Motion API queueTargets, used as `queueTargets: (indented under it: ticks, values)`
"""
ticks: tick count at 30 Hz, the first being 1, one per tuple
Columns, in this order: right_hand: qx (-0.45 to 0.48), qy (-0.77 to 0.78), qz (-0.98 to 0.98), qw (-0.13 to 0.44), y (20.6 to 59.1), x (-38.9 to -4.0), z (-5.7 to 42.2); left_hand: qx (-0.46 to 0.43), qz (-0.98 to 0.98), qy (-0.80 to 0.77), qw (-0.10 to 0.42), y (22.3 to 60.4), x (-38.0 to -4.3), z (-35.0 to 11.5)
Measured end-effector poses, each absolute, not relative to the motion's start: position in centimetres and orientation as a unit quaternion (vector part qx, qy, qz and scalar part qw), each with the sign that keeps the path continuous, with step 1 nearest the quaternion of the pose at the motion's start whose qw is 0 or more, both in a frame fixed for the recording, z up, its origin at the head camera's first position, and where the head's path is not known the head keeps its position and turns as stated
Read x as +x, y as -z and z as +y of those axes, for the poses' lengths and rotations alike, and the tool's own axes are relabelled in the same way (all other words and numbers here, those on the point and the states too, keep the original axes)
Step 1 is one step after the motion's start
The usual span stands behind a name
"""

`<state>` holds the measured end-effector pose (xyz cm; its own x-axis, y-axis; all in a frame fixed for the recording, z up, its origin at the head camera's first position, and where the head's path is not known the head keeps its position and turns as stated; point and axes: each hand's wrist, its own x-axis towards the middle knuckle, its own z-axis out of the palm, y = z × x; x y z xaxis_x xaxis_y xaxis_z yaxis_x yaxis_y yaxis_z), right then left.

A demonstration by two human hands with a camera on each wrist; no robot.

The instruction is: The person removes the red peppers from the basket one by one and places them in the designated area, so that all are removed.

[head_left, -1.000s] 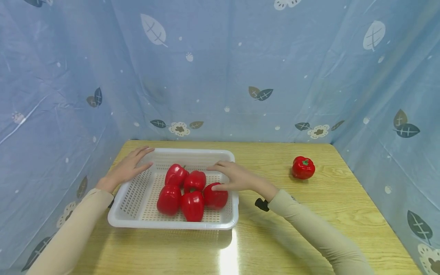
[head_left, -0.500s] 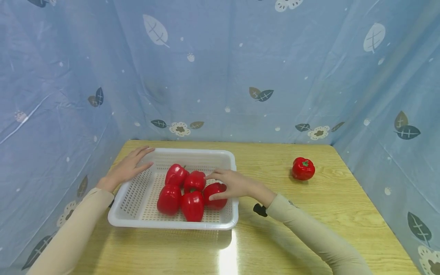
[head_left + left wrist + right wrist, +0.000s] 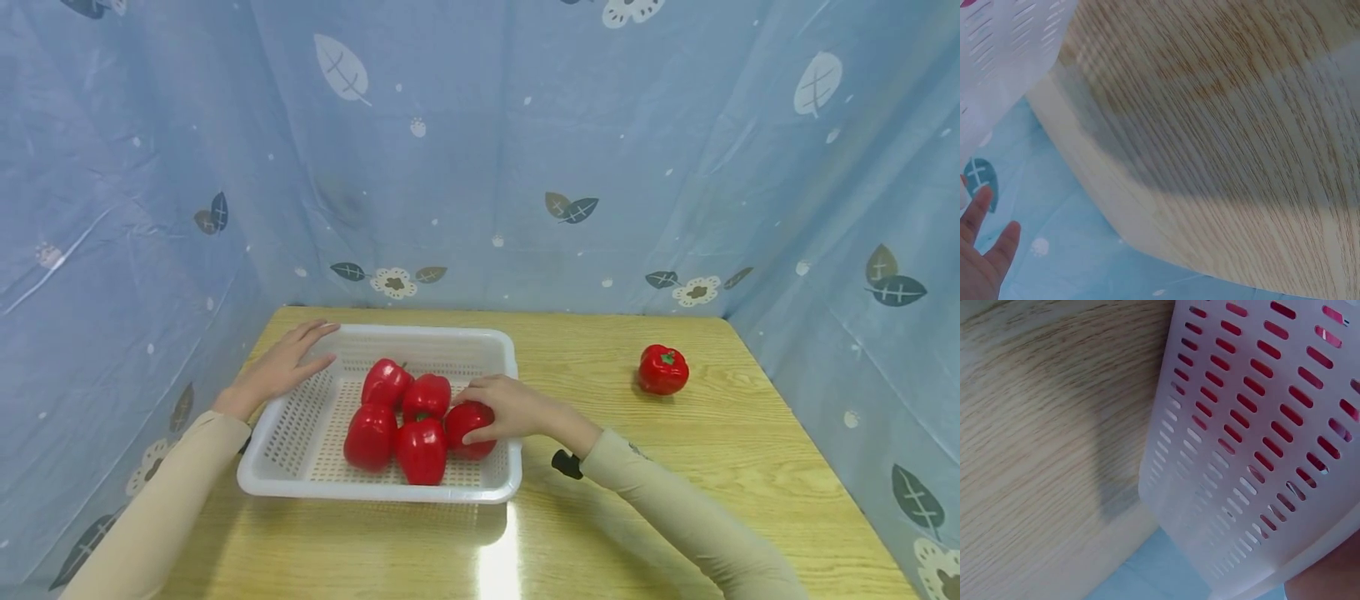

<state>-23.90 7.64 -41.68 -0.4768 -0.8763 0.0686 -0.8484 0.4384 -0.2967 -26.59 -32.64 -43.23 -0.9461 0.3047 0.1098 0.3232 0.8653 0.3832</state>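
A white slotted plastic basket (image 3: 300, 490) holds several red bell peppers, grouped in its middle and right part. My right hand (image 3: 510, 408) reaches over the basket's right rim and grips the rightmost bell pepper (image 3: 471, 446), thumb on the near side and fingers over the far side. Another bell pepper (image 3: 422, 454) lies just left of it. My left hand (image 3: 279, 365) rests at the basket's left rim with its fingers extended. In the left wrist view that hand (image 3: 982, 262) shows spread fingers. The basket wall (image 3: 1235, 444) hides most of the right hand in the right wrist view.
One more red bell pepper (image 3: 663, 371) with a green stem lies on the wooden table (image 3: 600, 533), right of the basket. A blue curtain (image 3: 465, 150) with leaf prints stands along the table's back and sides.
My right hand has lowered from above the rightmost bell pepper, and its fingers have closed round it. My left hand and the basket stay in place.
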Motion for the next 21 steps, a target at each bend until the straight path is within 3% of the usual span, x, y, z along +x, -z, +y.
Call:
queueTargets:
  ticks: [21]
  values:
    - [-0.469, 0.223, 0.854, 0.036, 39.7, -23.5, 9.2, -0.157, -0.966, 0.205, 0.026, 43.1, -26.4, -32.4]
